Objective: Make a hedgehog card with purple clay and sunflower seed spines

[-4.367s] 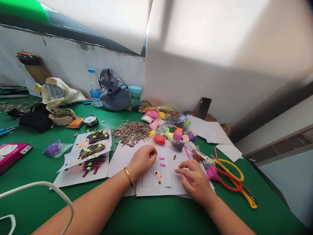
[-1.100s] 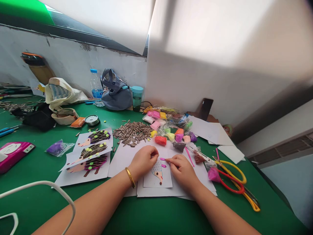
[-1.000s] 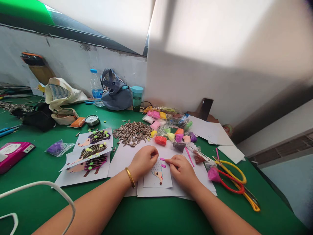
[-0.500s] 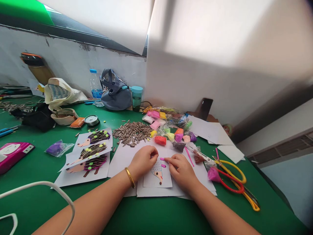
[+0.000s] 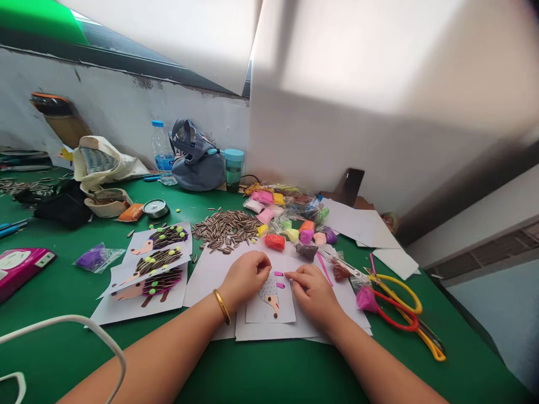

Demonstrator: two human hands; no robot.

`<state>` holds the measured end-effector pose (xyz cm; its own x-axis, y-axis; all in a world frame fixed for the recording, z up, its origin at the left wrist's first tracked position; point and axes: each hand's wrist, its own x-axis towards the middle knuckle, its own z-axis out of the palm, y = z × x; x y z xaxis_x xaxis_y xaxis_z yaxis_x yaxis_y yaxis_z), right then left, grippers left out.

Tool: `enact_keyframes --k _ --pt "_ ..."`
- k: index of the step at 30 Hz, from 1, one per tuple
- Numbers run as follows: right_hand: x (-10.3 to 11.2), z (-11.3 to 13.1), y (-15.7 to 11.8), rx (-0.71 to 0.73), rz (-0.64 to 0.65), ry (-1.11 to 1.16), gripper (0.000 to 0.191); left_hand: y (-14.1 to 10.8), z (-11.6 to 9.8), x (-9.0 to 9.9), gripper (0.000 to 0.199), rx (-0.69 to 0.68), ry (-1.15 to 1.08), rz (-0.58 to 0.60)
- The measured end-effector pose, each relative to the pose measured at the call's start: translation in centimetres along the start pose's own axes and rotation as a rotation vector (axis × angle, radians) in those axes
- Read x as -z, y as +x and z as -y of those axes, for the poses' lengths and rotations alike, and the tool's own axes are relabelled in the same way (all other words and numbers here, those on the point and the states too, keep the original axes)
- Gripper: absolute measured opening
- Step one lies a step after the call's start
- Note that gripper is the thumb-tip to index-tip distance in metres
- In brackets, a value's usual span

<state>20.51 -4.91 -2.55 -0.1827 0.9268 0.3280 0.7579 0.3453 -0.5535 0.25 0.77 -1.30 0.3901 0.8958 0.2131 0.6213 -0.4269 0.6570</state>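
Observation:
A small white card [image 5: 284, 312] with a hedgehog drawing lies in front of me, turned sideways. Its face is peach with a brown nose, and two pink clay feet [image 5: 280, 285] sit along its side. My left hand [image 5: 248, 275], with a gold bangle at the wrist, rests over the card's left part, fingers curled together; what is between them, if anything, is hidden. My right hand [image 5: 312, 289] lies at the card's right, index finger stretched toward the upper pink foot and just apart from it, other fingers bent. White paper sheets [image 5: 349, 315] lie beneath.
Sunflower seeds [image 5: 227, 227] are heaped beyond my hands, beside bagged coloured clay [image 5: 275, 242]. Finished hedgehog cards [image 5: 166, 283] lie to the left. On the right are yellow-handled scissors [image 5: 406, 286] and red-handled scissors [image 5: 402, 322]. A white cable [image 5: 84, 321] arches at lower left.
My right index fingertip has drawn back slightly to the right from the upper pink foot, which now shows fully. My left hand stays nearly still. The view has shifted slightly.

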Motion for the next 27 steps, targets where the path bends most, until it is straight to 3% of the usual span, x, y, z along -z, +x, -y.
enact_keyframes --k 9,16,22,27 --pt "-0.1 0.2 -0.2 0.036 0.013 -0.04 0.034 0.0 0.1 -0.1 0.009 -0.002 0.008 -0.002" --pt "0.3 -0.3 0.0 0.045 -0.057 -0.049 0.039 0.1 0.1 0.1 0.009 0.003 -0.002 0.004" --pt "0.9 0.1 -0.3 0.084 -0.004 -0.177 0.038 0.3 0.3 0.3 0.01 0.015 -0.055 0.017" --pt "1.3 0.7 -0.9 0.215 0.059 -0.107 0.033 0.9 0.8 0.5 0.01 0.009 -0.122 0.025"
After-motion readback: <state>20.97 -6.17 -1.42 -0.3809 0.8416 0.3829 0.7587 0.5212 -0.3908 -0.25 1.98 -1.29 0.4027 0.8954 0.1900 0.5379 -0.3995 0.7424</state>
